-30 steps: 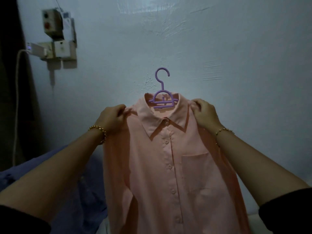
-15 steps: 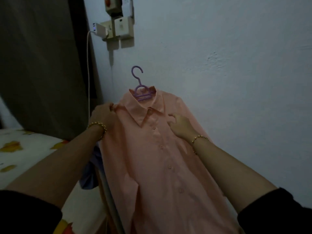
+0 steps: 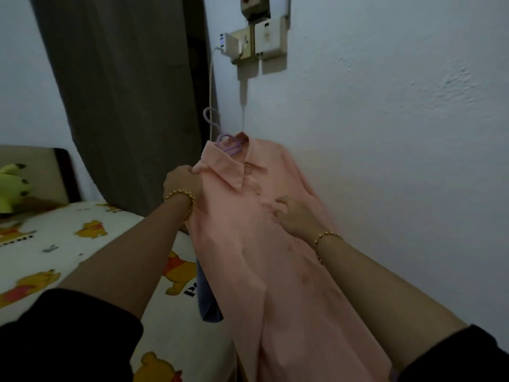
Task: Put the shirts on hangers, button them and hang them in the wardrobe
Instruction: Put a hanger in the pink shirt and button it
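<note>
Pink shirt (image 3: 248, 271) on a purple hanger (image 3: 230, 146), held up by me before a pale wall (image 3: 385, 133), tilted so that the hook leans to my left; the hanger's neck shows inside the collar (image 3: 225, 172), its shoulders hidden under the cloth. My left hand (image 3: 183, 183): fingers closed round the shirt's shoulder just beside the collar point, gripping cloth and, it seems, the hanger arm beneath. My right hand (image 3: 297, 216): fingers curled, thumb raised, pinching the front placket below the second visible button (image 3: 258, 192); whether it touches a button I cannot tell. The front lies shut down its visible length; the tail runs out of view at the bottom. A gold bead bracelet (image 3: 181, 195) sits on my left wrist, another on my right; black sleeves at both forearms. Under the shirt's left edge, a blue garment (image 3: 209, 301) hangs down against the bed (image 3: 82, 257), whose sheet bears yellow bear prints. Behind: grey curtain (image 3: 124, 92); wall sockets with a white charger (image 3: 230, 45) and its cable (image 3: 211, 86); green plush toy (image 3: 11, 186) at far left.
</note>
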